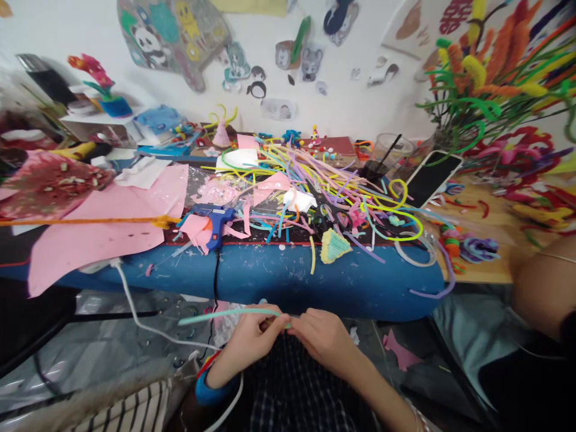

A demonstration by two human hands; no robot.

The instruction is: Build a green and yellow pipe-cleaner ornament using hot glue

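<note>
Close above my lap, my left hand [254, 333] and my right hand [321, 339] meet with their fingertips together. Both are closed on a mint-green pipe cleaner [211, 315]. Its free length sticks out to the left past my left hand, while the other end is hidden between my fingers. On the table edge ahead lies a yellow and mint wedge made of pipe cleaners [333, 246]. A blue glue gun [218, 223] rests to the left of it, its black cord hanging down over the edge.
A heap of loose pipe cleaners [310, 168] covers the table's middle, with scissors [330, 215] in it. Pink felt [112, 210] lies left. A phone [434, 177] leans before a vase of pipe-cleaner flowers at right. Another person's arm [546, 288] is at the right edge. A white cable [135, 309] hangs at left.
</note>
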